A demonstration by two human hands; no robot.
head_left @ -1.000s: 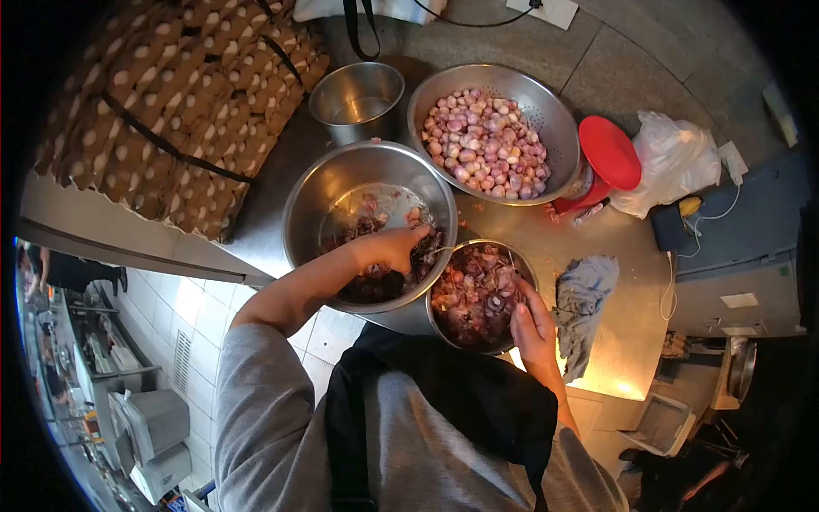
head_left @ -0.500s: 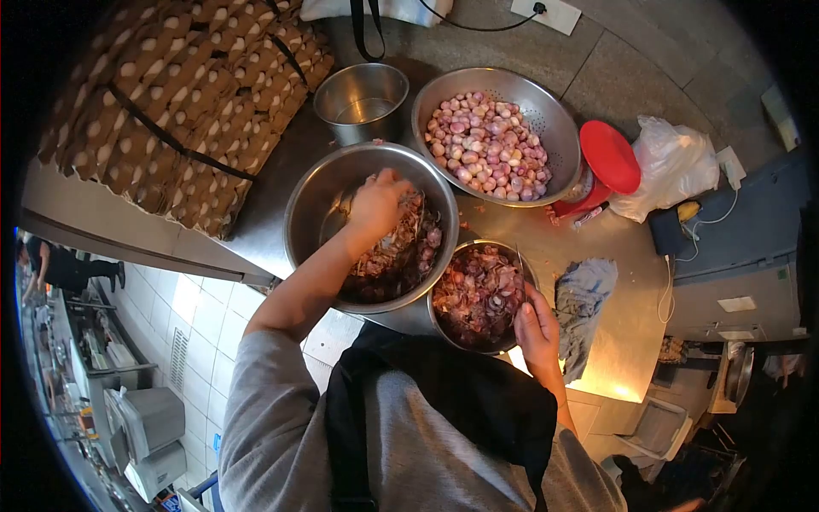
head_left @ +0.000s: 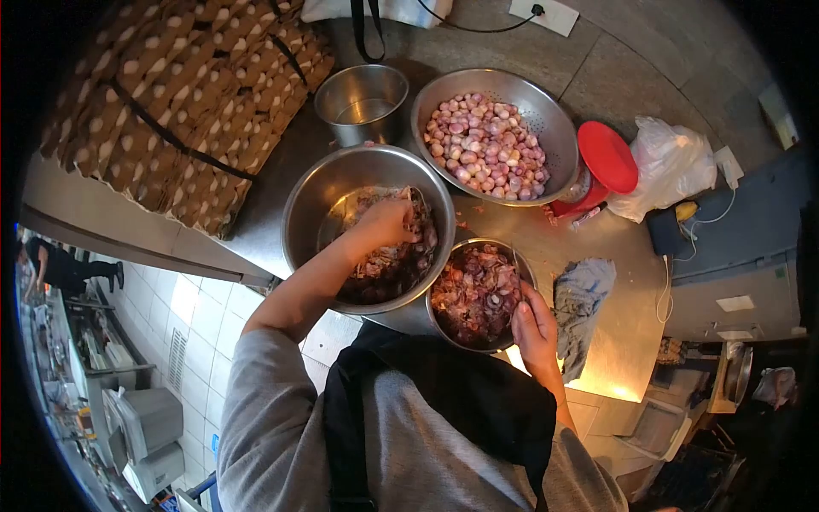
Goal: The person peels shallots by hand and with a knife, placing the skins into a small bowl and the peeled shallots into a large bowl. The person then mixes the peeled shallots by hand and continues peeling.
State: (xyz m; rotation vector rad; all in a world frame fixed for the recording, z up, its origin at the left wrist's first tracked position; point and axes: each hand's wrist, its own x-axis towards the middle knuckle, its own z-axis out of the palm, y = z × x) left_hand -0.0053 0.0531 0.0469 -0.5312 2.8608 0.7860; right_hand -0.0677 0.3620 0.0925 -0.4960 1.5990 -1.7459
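Note:
My left hand [head_left: 388,226] reaches into a large steel bowl [head_left: 294,218] of shallots and loose skins [head_left: 414,260]. Its fingers are curled together near the far right inside wall; what they hold is hidden. My right hand [head_left: 535,322] is closed at the right rim of a smaller steel bowl [head_left: 437,322], around what looks like a small knife [head_left: 515,263] with a thin blade pointing away from me. Reddish shallot skins [head_left: 478,290] fill that smaller bowl. Beyond both bowls, a steel colander [head_left: 559,128] holds many peeled pink shallots [head_left: 486,145].
An empty steel pot [head_left: 358,128] stands behind the large bowl. Stacked egg trays [head_left: 188,102] are at the left. To the right are a red lid [head_left: 607,158], a white plastic bag [head_left: 670,166] and a grey cloth [head_left: 582,311]. Another person [head_left: 68,264] stands far left.
My left hand has dropped and turned within the large bowl, its fingers now closer to the right side. The contents there have shifted. My right hand has barely moved.

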